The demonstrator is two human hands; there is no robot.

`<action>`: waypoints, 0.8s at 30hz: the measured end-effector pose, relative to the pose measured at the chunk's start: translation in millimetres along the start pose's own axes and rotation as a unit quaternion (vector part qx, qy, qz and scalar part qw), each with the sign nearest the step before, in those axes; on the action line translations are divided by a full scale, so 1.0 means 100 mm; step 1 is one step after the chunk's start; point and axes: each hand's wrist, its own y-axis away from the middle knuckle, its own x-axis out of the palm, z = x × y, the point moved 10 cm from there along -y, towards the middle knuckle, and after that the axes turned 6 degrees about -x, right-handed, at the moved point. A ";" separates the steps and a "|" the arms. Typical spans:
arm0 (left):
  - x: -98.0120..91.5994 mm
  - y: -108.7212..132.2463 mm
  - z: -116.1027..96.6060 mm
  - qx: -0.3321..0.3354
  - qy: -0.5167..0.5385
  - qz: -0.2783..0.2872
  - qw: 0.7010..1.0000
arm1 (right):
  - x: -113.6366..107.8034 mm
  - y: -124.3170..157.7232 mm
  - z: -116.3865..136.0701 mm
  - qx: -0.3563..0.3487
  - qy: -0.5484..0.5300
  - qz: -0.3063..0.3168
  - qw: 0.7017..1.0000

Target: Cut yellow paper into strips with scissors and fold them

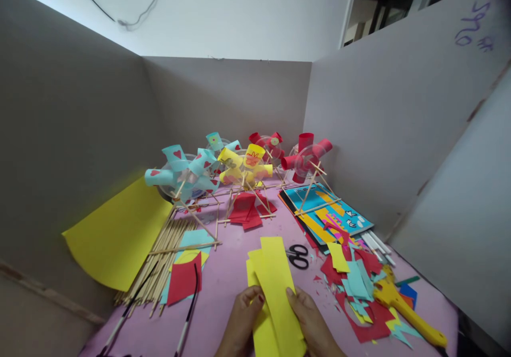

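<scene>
Several yellow paper strips (279,288) are held up in a loose stack at the near middle of the table. My left hand (244,317) grips their left edge, fingers bent and closed. On the right edge, my right hand (312,322) pinches the front strip with its thumb on top. Just beyond the strips lie scissors with black handles (298,256), their blades mostly hidden behind the paper. To the right is a heap of red, light blue and yellow paper scraps (359,280), and beside it a yellow glue gun (407,306).
Stick-framed paper pinwheels in light blue (175,168), yellow (245,160) and red (307,155) stand at the back. Wooden sticks (159,261), a yellow sheet (123,234) and red paper (184,282) lie left. Colourful booklets (327,213) lie right. Grey partitions (227,96) enclose the pink table.
</scene>
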 end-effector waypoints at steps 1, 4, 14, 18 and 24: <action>0.02 0.00 0.00 0.000 0.000 0.007 1.000 | 0.02 0.00 -0.01 0.001 0.003 0.007 1.000; 0.05 0.00 -0.01 0.008 0.005 0.021 1.000 | 0.06 0.01 0.00 -0.002 0.008 0.022 1.000; 0.16 0.06 -0.10 0.034 0.047 0.036 0.998 | -0.02 -0.02 -0.04 -0.001 -0.007 0.007 1.000; 0.19 0.12 -0.14 0.024 0.036 0.018 0.999 | -0.05 -0.04 -0.03 -0.004 0.001 0.007 1.000; 0.01 0.07 -0.12 0.039 -0.016 -0.056 0.998 | -0.06 -0.08 -0.02 -0.039 0.028 0.019 0.999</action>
